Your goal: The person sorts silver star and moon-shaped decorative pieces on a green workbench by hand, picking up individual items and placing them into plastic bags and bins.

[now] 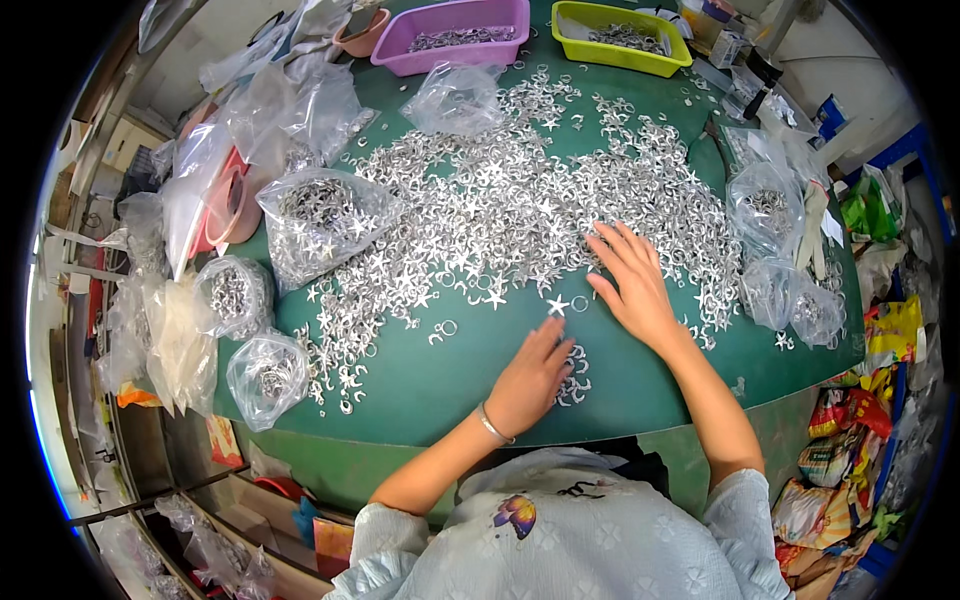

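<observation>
A wide heap of small silver metal pieces (500,205), many star-shaped or crescent-shaped and some rings, is spread over the green table (420,385). My right hand (632,285) lies at the heap's near edge with its fingers spread, holding nothing visible. My left hand (528,378), closer to me, has its fingers stretched forward, slightly blurred. Just ahead of those fingertips lies a silver star (557,306), with a plain ring (579,304) beside it. A small cluster of silver crescents (574,378) sits next to the left hand, partly covered by it.
Clear plastic bags of silver pieces (322,222) stand along the left, and more bags (768,205) at the right. A purple basin (450,62) and a yellow-green basin (622,66) hold pieces at the back. A pink basket (235,205) stands left. Colourful packages (835,440) fill the right side.
</observation>
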`<state>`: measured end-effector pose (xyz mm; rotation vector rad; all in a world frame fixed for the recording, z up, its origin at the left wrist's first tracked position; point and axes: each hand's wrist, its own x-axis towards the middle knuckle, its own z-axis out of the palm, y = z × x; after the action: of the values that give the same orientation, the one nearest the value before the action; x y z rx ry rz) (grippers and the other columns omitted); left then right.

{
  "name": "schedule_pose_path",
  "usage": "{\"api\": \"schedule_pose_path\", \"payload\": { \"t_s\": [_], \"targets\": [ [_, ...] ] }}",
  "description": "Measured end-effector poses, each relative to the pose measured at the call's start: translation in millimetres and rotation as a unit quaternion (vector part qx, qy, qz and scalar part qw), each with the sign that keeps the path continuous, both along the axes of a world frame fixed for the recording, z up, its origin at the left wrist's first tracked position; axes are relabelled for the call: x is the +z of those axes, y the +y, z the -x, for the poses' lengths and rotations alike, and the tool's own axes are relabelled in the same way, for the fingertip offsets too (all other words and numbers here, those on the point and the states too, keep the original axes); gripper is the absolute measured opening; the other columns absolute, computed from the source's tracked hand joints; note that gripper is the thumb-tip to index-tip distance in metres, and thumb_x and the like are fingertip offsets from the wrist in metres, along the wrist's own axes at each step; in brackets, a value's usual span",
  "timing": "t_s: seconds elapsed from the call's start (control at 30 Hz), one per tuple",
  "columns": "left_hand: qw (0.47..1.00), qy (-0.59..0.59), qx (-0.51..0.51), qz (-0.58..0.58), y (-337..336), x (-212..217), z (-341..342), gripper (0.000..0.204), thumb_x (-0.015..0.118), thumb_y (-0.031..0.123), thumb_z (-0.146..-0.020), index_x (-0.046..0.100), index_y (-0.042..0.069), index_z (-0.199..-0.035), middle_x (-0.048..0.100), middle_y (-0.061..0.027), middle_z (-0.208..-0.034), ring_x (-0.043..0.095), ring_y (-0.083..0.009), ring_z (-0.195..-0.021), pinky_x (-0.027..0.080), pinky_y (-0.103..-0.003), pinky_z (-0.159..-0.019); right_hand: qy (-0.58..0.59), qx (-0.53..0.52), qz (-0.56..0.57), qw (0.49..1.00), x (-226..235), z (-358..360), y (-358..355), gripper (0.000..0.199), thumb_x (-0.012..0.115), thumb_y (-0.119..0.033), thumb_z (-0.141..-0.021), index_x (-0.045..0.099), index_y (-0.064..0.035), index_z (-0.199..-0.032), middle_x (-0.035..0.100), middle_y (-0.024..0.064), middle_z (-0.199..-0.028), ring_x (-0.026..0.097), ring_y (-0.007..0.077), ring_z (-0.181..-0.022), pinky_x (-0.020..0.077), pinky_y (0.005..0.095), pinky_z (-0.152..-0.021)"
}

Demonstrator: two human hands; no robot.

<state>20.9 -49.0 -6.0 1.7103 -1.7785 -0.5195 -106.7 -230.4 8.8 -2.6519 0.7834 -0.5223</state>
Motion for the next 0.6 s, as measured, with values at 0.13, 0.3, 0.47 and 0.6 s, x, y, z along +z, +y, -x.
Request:
{"api": "schedule_pose_path", "payload": {
  "t_s": [0.13,0.3,0.47,0.6],
  "targets": [
    [0.998,0.031,-0.052,-0.007,20,7,3,0.028,0.061,0.002,-0.083,0.06,-0.001,-0.112,0.053,-0.0172,-0.128,0.048,-0.0349,-0.124,0.039,-0.046,-0.105,0.117,0.043,0.029,0.992,-7,18,20,0.05,0.061,-0.032,-0.087,0.053,-0.0053,-0.128,0.036,0.01,-0.146,0.028,0.0347,-0.137,0.0201,0.0571,-0.11],
    [0.996,0.075,-0.043,0.024,22,13,1,0.029,0.06,0.001,-0.084,0.06,0.001,-0.112,0.053,-0.0164,-0.128,0.047,-0.0352,-0.125,0.038,-0.047,-0.105,0.047,-0.088,0.065,0.993,0,40,13,0.027,0.066,-0.015,-0.082,0.063,-0.003,-0.106,0.052,0.0112,-0.127,0.042,0.0324,-0.125,0.0293,0.0522,-0.104],
    [0.999,0.016,-0.029,0.009,0,14,0,0.034,0.06,0.0,-0.083,0.057,0.001,-0.117,0.05,-0.0172,-0.133,0.043,-0.0356,-0.128,0.035,-0.048,-0.107,0.001,0.103,-0.025,0.994,13,12,44,0.027,0.066,-0.016,-0.084,0.064,-0.0028,-0.108,0.053,0.0105,-0.131,0.04,0.0323,-0.131,0.0308,0.0476,-0.107],
    [0.999,-0.043,-0.023,0.005,2,10,-10,0.043,0.058,-0.003,-0.078,0.054,-0.002,-0.121,0.046,-0.0186,-0.136,0.041,-0.0356,-0.13,0.034,-0.048,-0.107,-0.029,0.042,-0.084,0.995,-8,49,22,0.028,0.064,-0.013,-0.084,0.063,-0.0012,-0.109,0.06,0.0117,-0.119,0.051,0.0316,-0.118,0.0385,0.0428,-0.099]
  ]
}}
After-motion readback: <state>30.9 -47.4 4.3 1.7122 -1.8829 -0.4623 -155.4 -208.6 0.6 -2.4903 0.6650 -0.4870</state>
